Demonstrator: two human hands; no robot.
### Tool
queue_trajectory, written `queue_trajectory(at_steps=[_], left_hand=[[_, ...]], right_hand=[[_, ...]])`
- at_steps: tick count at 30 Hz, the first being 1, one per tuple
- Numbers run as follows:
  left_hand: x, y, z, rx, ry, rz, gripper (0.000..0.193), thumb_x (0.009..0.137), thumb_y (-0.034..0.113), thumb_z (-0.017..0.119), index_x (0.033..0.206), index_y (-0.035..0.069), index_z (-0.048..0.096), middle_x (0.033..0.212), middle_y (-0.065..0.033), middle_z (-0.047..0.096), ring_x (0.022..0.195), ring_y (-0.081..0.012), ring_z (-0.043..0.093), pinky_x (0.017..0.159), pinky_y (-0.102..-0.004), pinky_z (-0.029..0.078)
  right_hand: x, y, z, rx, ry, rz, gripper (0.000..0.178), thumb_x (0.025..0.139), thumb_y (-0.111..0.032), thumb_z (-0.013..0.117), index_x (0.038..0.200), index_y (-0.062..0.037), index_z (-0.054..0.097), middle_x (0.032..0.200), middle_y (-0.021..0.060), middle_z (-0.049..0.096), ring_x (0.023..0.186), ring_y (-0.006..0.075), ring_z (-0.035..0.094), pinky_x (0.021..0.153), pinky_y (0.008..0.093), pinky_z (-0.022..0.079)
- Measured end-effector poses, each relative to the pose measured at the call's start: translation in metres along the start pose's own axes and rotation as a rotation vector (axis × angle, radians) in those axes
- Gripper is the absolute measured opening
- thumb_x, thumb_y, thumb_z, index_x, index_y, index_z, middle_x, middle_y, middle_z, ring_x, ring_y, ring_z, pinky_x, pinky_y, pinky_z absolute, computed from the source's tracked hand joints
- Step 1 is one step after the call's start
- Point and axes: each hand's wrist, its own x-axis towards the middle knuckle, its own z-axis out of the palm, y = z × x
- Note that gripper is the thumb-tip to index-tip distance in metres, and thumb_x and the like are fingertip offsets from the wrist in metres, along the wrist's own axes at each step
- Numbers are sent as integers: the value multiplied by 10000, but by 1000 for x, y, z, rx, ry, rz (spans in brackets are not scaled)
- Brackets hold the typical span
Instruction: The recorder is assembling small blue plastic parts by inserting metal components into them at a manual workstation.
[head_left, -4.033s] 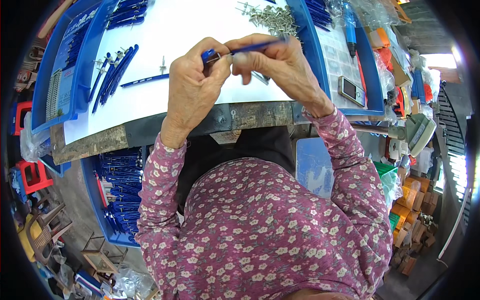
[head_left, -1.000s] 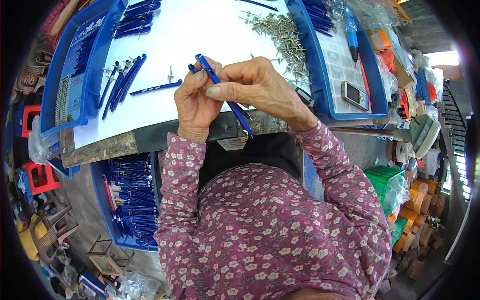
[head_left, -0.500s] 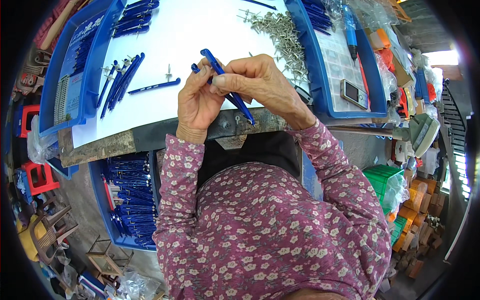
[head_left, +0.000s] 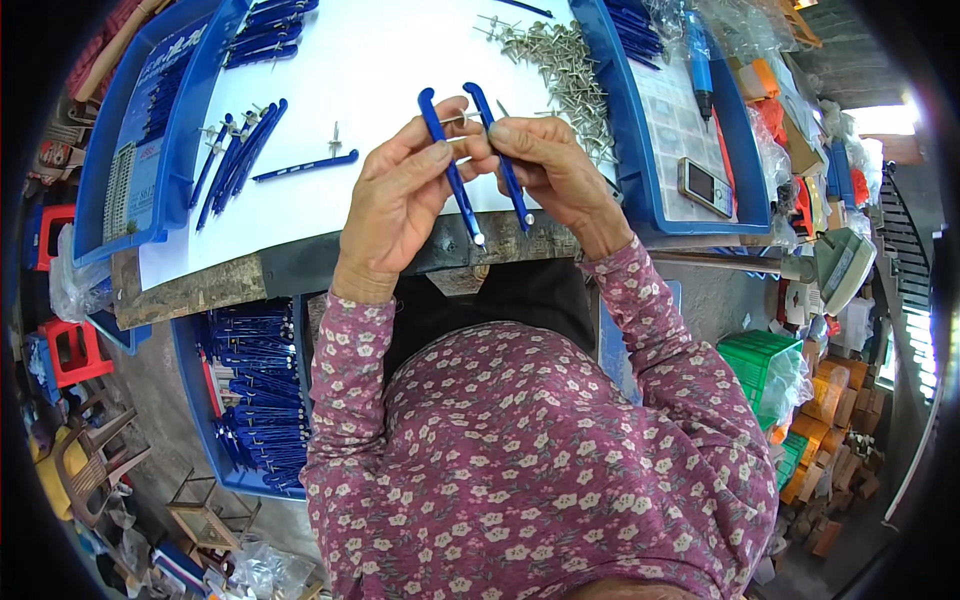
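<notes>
My left hand (head_left: 392, 195) grips a long blue plastic strip (head_left: 454, 180) with a rounded, bent far end. Pinched in my right hand (head_left: 565, 175) is a second blue plastic strip (head_left: 512, 180), nearly parallel to the first and a little apart from it. A small metal piece (head_left: 460, 118) shows between the two strips near my fingertips; which one it is fixed to, I cannot tell. Left of my hands, one blue strip with a metal pin (head_left: 310, 168) lies on the white work surface (head_left: 390, 50), beside several similar strips (head_left: 245, 160). Loose metal pins (head_left: 565, 75) are heaped beyond my right hand.
Blue trays flank the work surface, one at left (head_left: 190, 150) and one at right (head_left: 640, 150). The right one holds a phone (head_left: 706, 187) and a blue pen-shaped tool (head_left: 700, 75). Under the table edge, a blue bin (head_left: 205, 425) contains many strips. A red stool (head_left: 75, 352) stands left.
The two strips were crossed and close together; now they stand side by side with a gap. My hands have moved apart, the right one slightly rightward.
</notes>
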Motion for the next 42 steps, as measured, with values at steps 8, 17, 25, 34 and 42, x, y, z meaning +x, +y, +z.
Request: queue_trajectory(at_steps=[8, 17, 25, 34, 42], left_hand=[[-4, -1, 10, 284, 10, -3, 412, 892, 125, 499, 1231, -79, 388, 911, -144, 608, 878, -216, 621, 842, -314, 485], [-5, -1, 7, 297, 29, -4, 392, 883, 116, 512, 1211, -80, 424, 911, -131, 603, 830, -203, 628, 801, -299, 502], [-2, 1, 10, 352, 51, 50, 355, 865, 100, 546, 1157, -91, 482, 835, -91, 587, 645, -111, 539, 602, -215, 446], [-2, 4, 28, 761, 133, 215, 182, 859, 104, 563, 981, -25, 599, 687, -25, 549, 522, -49, 429, 455, -179, 324], [-12, 22, 39, 1215, 34, 323, 141, 869, 84, 527, 944, -10, 600, 654, -14, 523, 512, -55, 413, 466, -179, 325]], right_hand=[[-2, 15, -11, 182, -44, 96, 280, 880, -201, 541, 1019, 37, 591, 677, -46, 547, 473, -2, 331, 440, 147, 294], [-2, 16, -11, 171, -92, 64, 241, 882, -192, 536, 969, 22, 605, 708, -42, 550, 489, -9, 333, 413, 138, 213], [-5, 9, -1, 118, -31, 51, 261, 875, -242, 547, 819, 4, 613, 684, -13, 552, 475, 10, 351, 423, 152, 275], [-20, -12, 5, 294, -229, 103, 398, 928, -279, 416, 811, 76, 552, 447, -33, 357, 364, 28, 281, 393, 195, 314], [-20, -19, -1, 269, -361, -169, 479, 961, -342, 282, 1064, 70, 504, 514, 45, 440, 365, 57, 310, 374, 206, 303]])
